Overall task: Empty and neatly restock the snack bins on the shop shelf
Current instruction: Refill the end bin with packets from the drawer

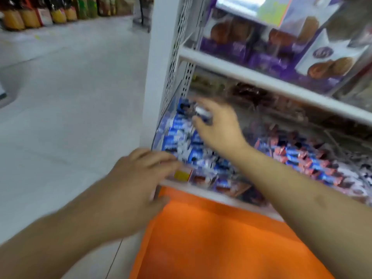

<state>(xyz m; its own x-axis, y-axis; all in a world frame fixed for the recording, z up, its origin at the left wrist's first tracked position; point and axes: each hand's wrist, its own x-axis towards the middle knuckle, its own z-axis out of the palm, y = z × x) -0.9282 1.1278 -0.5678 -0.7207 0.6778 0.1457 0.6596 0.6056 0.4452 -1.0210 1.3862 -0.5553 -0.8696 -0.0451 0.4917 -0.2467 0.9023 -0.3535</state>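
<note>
A clear snack bin (161, 125) at the left end of the white shelf holds several blue-and-white snack packs (181, 141). My right hand (217, 127) reaches into it and pinches one blue-and-white pack (202, 113) between thumb and fingers, above the pile. My left hand (136, 186) lies against the bin's front left corner, fingers straight, touching the rim next to a yellow price tag (181, 175). To the right, a second bin has red-and-blue packs (302, 158). The picture is blurred by motion.
An orange bag or crate (211, 238) lies open below the shelf edge. The shelf above carries purple cookie boxes (326, 57). A perforated white end panel (177, 47) borders the bin on the left. Grey floor stretches left, with bottles (40, 15) along the far wall.
</note>
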